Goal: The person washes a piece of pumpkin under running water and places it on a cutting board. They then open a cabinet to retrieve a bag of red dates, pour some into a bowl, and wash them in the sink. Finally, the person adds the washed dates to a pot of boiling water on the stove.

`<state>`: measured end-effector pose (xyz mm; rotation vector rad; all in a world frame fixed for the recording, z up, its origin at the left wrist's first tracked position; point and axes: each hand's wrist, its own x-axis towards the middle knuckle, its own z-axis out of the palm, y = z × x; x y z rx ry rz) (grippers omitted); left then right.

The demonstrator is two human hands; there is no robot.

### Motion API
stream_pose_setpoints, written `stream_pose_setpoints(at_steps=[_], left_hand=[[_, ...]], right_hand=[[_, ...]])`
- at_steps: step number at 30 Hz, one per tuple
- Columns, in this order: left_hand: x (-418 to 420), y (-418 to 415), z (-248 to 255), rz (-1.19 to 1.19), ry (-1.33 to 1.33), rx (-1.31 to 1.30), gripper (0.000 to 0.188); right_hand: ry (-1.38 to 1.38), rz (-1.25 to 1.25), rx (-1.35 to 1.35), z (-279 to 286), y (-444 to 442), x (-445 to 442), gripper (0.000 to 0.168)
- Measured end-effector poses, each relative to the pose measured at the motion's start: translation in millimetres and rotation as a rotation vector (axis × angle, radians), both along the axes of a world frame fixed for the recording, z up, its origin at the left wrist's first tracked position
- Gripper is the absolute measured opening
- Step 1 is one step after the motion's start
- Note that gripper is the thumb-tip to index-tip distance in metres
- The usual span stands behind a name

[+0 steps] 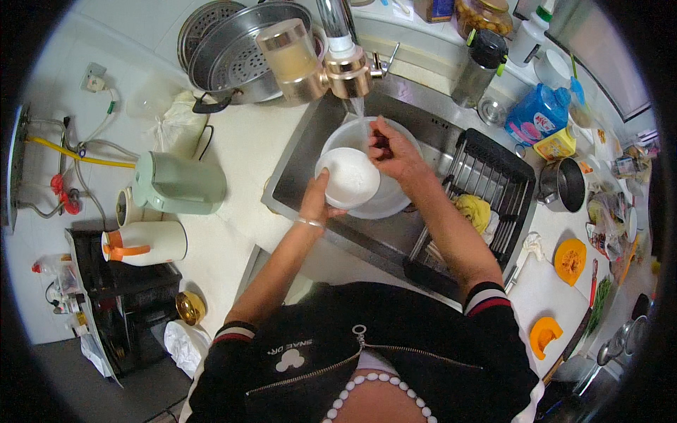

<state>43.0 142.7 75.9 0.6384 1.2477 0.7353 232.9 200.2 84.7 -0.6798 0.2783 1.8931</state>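
Observation:
My left hand (316, 198) grips the rim of a small white bowl (351, 178), thumb on its near left edge. The bowl is tilted towards me above a larger white basin (389, 201), which sits in a stainless steel sink (349, 235). Water (359, 108) runs from a faucet with a gold-coloured filter (346, 74). Close to that stream, above the basin, my right hand (398, 150) has its fingers curled. Something dark red shows among those fingers, but shadow hides whether it is a held thing.
A black-ended dish rack (494, 174) spans the sink's right side, with a yellow cloth (472, 211) in it. Pumpkin pieces (571, 261) and a knife (576, 333) lie farther right. Steamer pots (238, 58) stand behind. At left are a green kettle (180, 182) and a white jug (158, 241).

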Motion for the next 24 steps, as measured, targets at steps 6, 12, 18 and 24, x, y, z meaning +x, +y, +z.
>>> stream_pose_setpoints(at_steps=[6,12,18,24], left_hand=[[-3.8,-0.7,10.7,0.067,0.318,0.219,0.056],[5.9,4.0,22.4,0.036,0.625,0.629,0.056],[27.4,-6.7,37.7,-0.012,1.110,0.850,0.075],[12.8,-18.6,54.3,-0.145,1.453,1.081,0.085]], right_hand=[[0.208,0.002,0.036,-7.9,3.6,-32.0,0.026],[0.170,0.035,0.228,-9.2,-5.2,-26.3,0.034],[0.017,0.031,-0.003,0.3,0.8,-24.9,0.040],[0.155,0.145,0.162,-3.3,1.9,-27.6,0.042]])
